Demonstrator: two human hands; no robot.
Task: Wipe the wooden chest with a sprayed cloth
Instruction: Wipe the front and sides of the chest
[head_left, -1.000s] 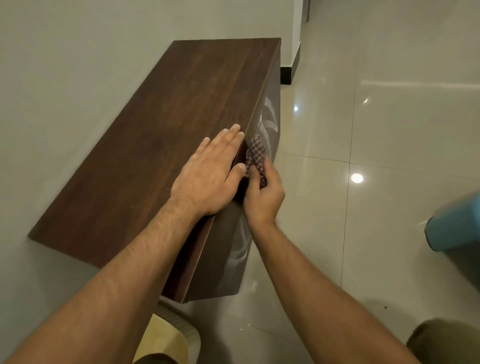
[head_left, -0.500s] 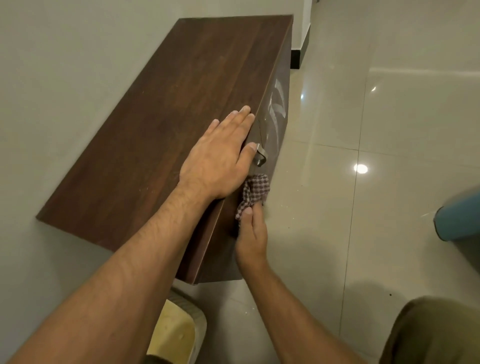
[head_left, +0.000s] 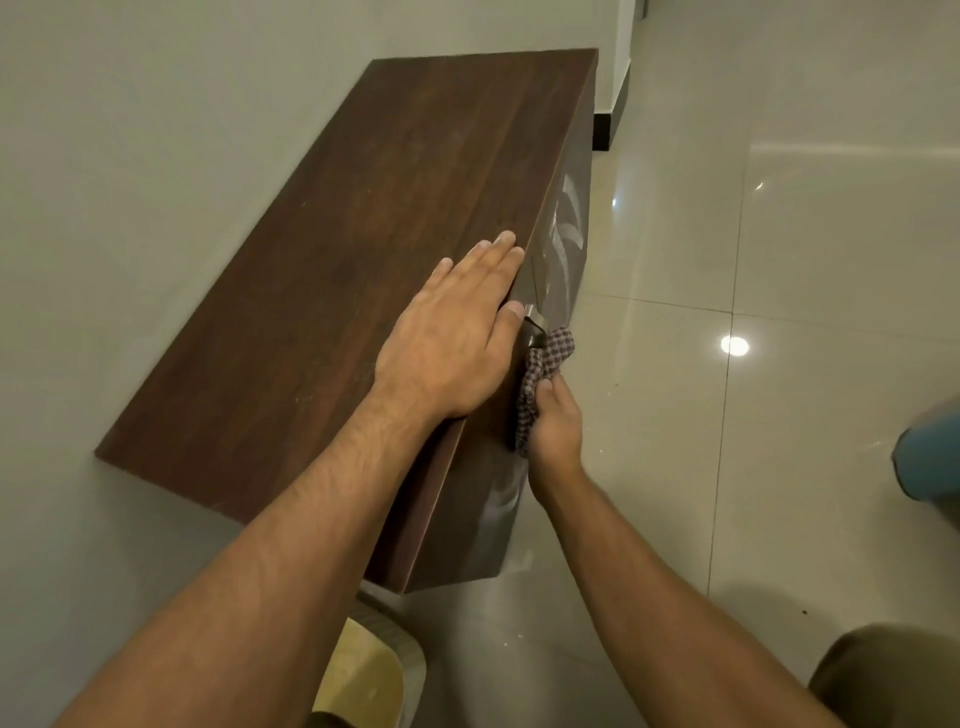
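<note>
1. The chest sits against the wall, above a glossy tiled floor.
2. The left hand lies flat on the chest's top by the front edge, its fingers straight and holding nothing.
3. The right hand curls its fingers round the cloth, pressing it to the chest's front just beside the handle.

open tiled floor right of chest front; wall flush against its back; blue bin far right.
</note>
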